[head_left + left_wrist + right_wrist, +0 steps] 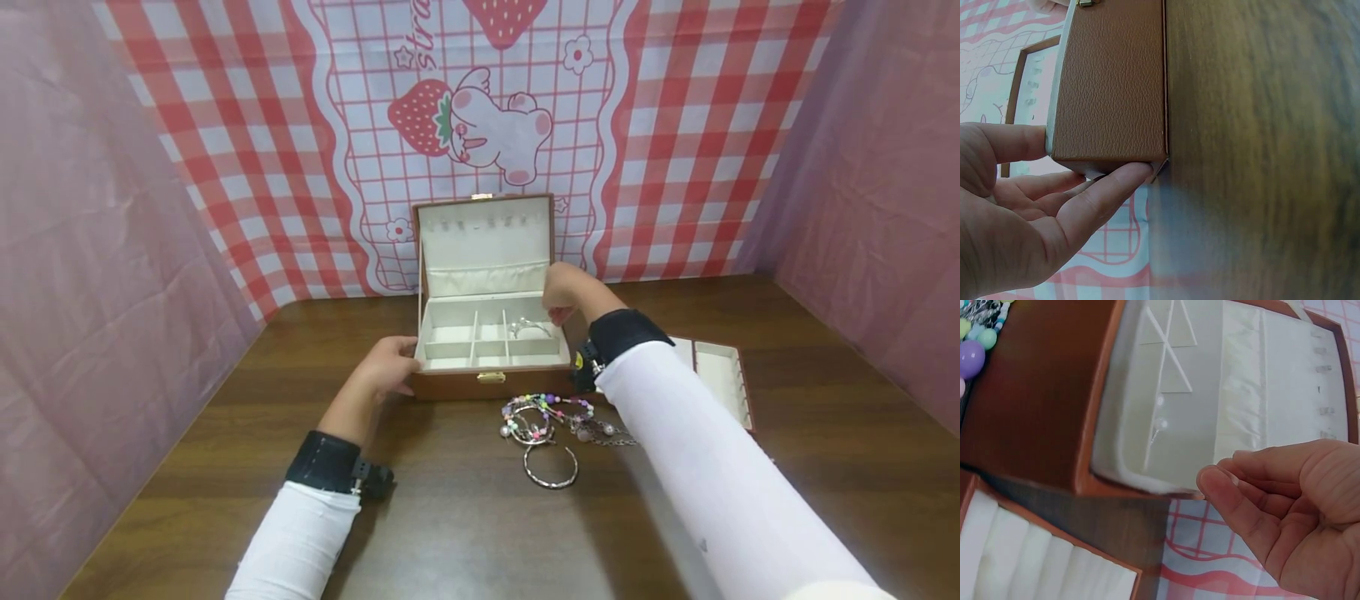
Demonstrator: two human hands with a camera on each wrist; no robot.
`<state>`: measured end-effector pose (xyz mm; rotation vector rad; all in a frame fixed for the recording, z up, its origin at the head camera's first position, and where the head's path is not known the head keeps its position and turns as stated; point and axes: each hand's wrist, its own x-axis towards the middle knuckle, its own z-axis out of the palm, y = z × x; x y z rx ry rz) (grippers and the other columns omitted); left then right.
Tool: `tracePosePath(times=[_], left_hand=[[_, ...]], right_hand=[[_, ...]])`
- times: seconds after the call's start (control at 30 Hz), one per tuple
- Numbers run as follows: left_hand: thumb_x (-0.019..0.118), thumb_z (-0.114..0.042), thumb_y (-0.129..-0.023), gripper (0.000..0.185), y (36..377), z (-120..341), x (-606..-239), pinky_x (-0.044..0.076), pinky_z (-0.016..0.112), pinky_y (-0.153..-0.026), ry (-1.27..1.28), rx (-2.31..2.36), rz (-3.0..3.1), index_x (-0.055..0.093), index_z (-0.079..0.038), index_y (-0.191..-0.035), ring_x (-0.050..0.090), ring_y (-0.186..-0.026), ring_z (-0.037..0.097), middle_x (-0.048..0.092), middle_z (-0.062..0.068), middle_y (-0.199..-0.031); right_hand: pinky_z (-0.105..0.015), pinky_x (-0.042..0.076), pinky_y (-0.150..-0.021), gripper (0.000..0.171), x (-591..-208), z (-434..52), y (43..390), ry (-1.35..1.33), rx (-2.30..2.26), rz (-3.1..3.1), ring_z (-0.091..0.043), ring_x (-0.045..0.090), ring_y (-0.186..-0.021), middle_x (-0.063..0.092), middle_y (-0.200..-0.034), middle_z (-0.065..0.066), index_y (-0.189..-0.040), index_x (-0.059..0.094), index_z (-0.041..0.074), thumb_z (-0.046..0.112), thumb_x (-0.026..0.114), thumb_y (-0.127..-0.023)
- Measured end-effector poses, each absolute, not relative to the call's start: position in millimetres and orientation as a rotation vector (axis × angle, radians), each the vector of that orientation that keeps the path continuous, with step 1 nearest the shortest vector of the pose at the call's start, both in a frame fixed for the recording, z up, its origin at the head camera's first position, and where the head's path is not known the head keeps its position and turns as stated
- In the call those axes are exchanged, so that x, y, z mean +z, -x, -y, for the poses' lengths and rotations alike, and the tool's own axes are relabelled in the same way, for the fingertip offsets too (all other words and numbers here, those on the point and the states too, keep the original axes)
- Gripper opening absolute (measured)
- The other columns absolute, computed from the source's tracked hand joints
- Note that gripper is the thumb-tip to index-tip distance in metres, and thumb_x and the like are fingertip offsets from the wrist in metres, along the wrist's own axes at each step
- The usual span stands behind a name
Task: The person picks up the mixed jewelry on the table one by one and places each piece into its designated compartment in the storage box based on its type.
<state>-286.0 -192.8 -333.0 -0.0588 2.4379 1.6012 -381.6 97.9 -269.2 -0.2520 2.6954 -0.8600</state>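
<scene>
A brown jewelry box (450, 386) stands with its lid (483, 237) raised, showing cream compartments inside. My left hand (387, 364) is at its front left corner. In the left wrist view the thumb (1019, 142) touches the top rim while fairly straight fingers rest along the side wall. Over the back right of the box is my right hand (566, 292), its thumb and fingers curled together with no object visible between them. A silvery piece of jewelry (531, 325) lies in a right compartment below it. A white pearl piece (1160, 424) shows inside the box in the right wrist view.
Several colourful bead bracelets (551, 400) and chains (611, 440) lie in front of the box, beside a silver bangle (551, 486). A cream-lined tray (720, 375) sits to the right, partly behind my right sleeve. A checked strawberry cloth (675, 167) hangs behind.
</scene>
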Motion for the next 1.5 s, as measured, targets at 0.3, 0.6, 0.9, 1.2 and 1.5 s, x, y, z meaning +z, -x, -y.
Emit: tracePosePath(times=[0.3, 0.6, 0.9, 1.2, 1.5], left_hand=[[0.049, 0.005, -0.094, 0.057, 284, 192, -332, 0.057, 0.047, -0.074, 0.038, 1.602, -2.444, 0.03, 0.007, -0.148, 0.048, -0.124, 0.04, 0.043, 0.029, -0.142], [0.049, 0.004, -0.094, 0.056, 283, 193, -333, 0.057, 0.047, -0.073, 0.038, 1.6, -2.453, 0.031, 0.008, -0.147, 0.049, -0.122, 0.039, 0.044, 0.029, -0.141], [0.049, 0.003, -0.095, 0.055, 284, 191, -333, 0.057, 0.048, -0.075, 0.056, 1.606, -2.44, 0.033, 0.006, -0.147, 0.05, -0.12, 0.038, 0.045, 0.028, -0.14], [0.049, 0.004, -0.094, 0.058, 283, 191, -334, 0.057, 0.047, -0.074, 0.05, 1.61, -2.441, 0.03, 0.007, -0.148, 0.048, -0.123, 0.04, 0.042, 0.029, -0.143], [0.05, 0.005, -0.093, 0.056, 283, 191, -335, 0.057, 0.048, -0.075, 0.063, 1.612, -2.444, 0.033, 0.007, -0.147, 0.048, -0.121, 0.039, 0.04, 0.027, -0.145]], right_hand=[[-0.032, 0.059, -0.062, 0.018, -260, -106, 368, 0.416, -0.817, -2.756, -0.017, 0.067, -0.057, 0.064, -0.068, -0.012, -0.096, 0.066, -0.015, -0.003, 0.055, -0.087], [-0.034, 0.059, -0.063, 0.015, -255, -109, 348, 0.603, -0.792, -2.832, -0.019, 0.068, -0.061, 0.066, -0.075, -0.014, -0.098, 0.07, -0.01, 0.0, 0.061, -0.09], [-0.035, 0.055, -0.064, 0.017, -260, -126, 323, 0.745, -0.724, -2.903, -0.02, 0.065, -0.064, 0.068, -0.077, -0.009, -0.1, 0.071, -0.004, 0.007, 0.065, -0.09], [-0.034, 0.056, -0.063, 0.018, -274, -146, 297, 0.773, -0.828, -2.851, -0.016, 0.065, -0.062, 0.069, -0.08, -0.007, -0.102, 0.07, -0.004, 0.009, 0.067, -0.09], [-0.03, 0.054, -0.057, 0.014, -291, -156, 275, 0.845, -0.892, -2.825, -0.014, 0.063, -0.06, 0.069, -0.078, -0.006, -0.097, 0.072, -0.002, 0.007, 0.07, -0.087]])
